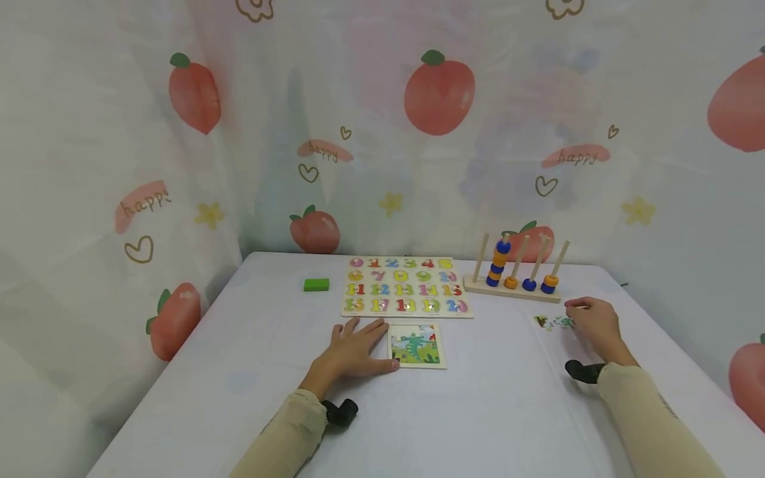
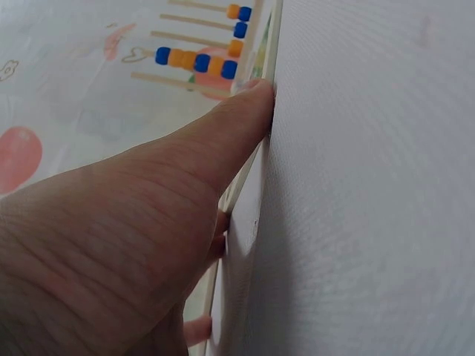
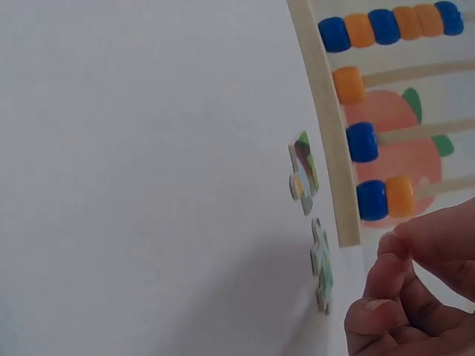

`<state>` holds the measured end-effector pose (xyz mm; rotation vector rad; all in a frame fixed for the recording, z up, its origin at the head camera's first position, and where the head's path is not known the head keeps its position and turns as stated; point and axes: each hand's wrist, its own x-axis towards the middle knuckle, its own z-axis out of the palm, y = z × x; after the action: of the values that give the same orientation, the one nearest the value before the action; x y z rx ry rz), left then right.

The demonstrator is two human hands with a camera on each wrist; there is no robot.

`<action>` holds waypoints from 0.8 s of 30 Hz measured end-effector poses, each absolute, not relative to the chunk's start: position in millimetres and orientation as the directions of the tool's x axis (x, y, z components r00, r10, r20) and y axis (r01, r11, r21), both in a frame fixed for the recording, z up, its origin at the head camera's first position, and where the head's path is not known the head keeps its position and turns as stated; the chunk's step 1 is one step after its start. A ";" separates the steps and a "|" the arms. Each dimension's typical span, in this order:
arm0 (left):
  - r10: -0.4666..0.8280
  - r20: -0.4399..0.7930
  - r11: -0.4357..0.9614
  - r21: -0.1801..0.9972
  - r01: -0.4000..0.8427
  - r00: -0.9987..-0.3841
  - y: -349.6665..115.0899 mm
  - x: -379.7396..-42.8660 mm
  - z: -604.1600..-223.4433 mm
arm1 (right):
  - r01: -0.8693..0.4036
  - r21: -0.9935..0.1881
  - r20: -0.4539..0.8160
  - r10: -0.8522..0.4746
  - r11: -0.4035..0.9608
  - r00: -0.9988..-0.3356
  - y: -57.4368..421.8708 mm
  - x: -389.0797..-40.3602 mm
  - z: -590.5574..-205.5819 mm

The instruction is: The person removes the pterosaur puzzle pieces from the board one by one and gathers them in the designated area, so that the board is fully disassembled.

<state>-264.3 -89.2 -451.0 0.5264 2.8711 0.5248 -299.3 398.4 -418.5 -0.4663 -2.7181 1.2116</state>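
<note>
My left hand (image 1: 351,350) rests at the left side of a small framed jigsaw puzzle (image 1: 416,346) with a green dinosaur picture. Its fingers are spread fairly straight, the thumb touching the lower-left corner and a fingertip near the upper-left one. In the left wrist view the thumb (image 2: 234,126) lies along the board's edge. Over to the right, my right hand (image 1: 596,326) hovers by several loose jigsaw pieces (image 1: 542,321). The right wrist view shows its fingers curled, with thumb and forefinger tips together and nothing visible between them. Jigsaw pieces (image 3: 321,267) lie just beyond those fingertips.
Behind the puzzle lies a wooden number board (image 1: 406,287) with coloured numerals. A green block (image 1: 316,285) sits left of it. At the back right stands a wooden peg rack (image 1: 512,289) with blue and orange beads. A white cloth covers the table (image 1: 478,411); patterned curtains surround it.
</note>
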 end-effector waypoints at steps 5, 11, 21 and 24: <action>0.374 -0.107 0.872 0.379 0.310 -0.921 -89.1 -265.3 -449.4 | 0.188 -0.767 0.004 0.298 0.614 -0.955 379.0 -299.1 -415.3; 0.373 -0.100 0.876 0.366 0.314 -0.923 -88.6 -265.8 -451.3 | 0.100 -0.757 0.042 0.200 0.646 -0.979 359.9 -299.9 -415.5; 0.373 -0.096 0.871 0.378 0.313 -0.923 -89.1 -265.0 -452.2 | -0.042 -0.740 0.102 0.049 0.672 -0.994 320.7 -303.9 -418.2; 0.377 -0.095 0.868 0.383 0.316 -0.922 -89.3 -264.3 -451.7 | -0.079 -0.748 0.121 0.019 0.659 -0.992 307.5 -303.2 -418.9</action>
<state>-264.3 -89.3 -451.7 0.5364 2.8745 0.5466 -303.2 307.5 -418.9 0.0496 -2.7528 1.2488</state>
